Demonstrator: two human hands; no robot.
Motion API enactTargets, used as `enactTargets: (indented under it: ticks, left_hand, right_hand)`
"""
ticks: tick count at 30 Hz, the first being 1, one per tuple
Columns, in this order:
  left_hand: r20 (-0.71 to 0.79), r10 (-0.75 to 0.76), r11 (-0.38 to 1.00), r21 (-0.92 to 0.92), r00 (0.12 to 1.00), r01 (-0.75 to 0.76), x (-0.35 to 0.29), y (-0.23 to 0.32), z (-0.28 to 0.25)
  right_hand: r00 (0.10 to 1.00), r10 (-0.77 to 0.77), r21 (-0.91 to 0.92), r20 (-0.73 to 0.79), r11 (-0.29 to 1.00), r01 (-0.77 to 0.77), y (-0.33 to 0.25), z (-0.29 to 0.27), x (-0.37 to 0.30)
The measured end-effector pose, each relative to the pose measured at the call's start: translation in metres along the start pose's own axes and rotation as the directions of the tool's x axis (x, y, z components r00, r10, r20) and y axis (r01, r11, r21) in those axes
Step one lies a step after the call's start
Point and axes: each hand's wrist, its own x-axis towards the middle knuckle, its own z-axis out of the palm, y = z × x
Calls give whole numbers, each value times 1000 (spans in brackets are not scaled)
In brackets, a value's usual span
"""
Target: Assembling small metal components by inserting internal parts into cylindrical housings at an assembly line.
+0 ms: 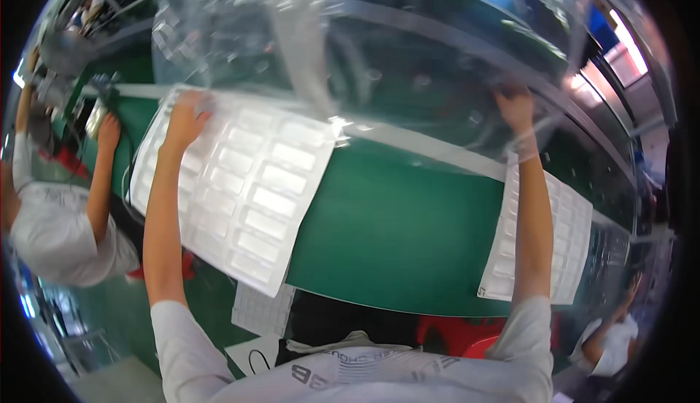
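Head view: the big, clear plastic sheet (306, 53) hangs in loose folds over the far side of the long, flat green table (401, 228). The left hand (188, 117) is at the top of the wide white plastic tray with shallow pockets (244, 177). Its thumb is apart from its fingers, but I cannot tell if it pinches the sheet. The right hand (515, 108) is curled at the sheet, just past the slim-looking white plastic tray (565, 228); blur hides whether its fingers grip. The work looks part done: the sheet is spread wide, but its folds are not flat. I count 1 sheet, 1 table, 2 trays on it and 2 hands. The pockets are too blurry to count.
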Motion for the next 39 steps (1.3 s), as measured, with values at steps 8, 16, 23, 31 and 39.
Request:
enactTargets:
  ticks: [8, 16, 23, 31, 39]
  left_hand:
    - [-165, -199, 967, -195, 966, 165, -1, 54, 15]
    - [-63, -428, 448, -881, 901, 152, -58, 228, -42]
    - [189, -252, 110, -969, 949, 223, -108, 337, -46]
    - [354, -7, -331, -883, 935, 332, -80, 438, -24]
    - [345, 3, -420, -851, 939, 314, -77, 456, -16]
  right_hand:
    - [909, 242, -352, 339, 929, -116, 65, 66, 24]
    - [964, 230, -321, 137, 930, -176, 69, -71, -18]
    - [903, 311, 608, 296, 668, -429, -92, -160, -76]
    - [859, 255, 896, 443, -151, -418, -224, -171, -126]
    - [860, 135, 852, 493, -278, -445, -244, -167, -149]
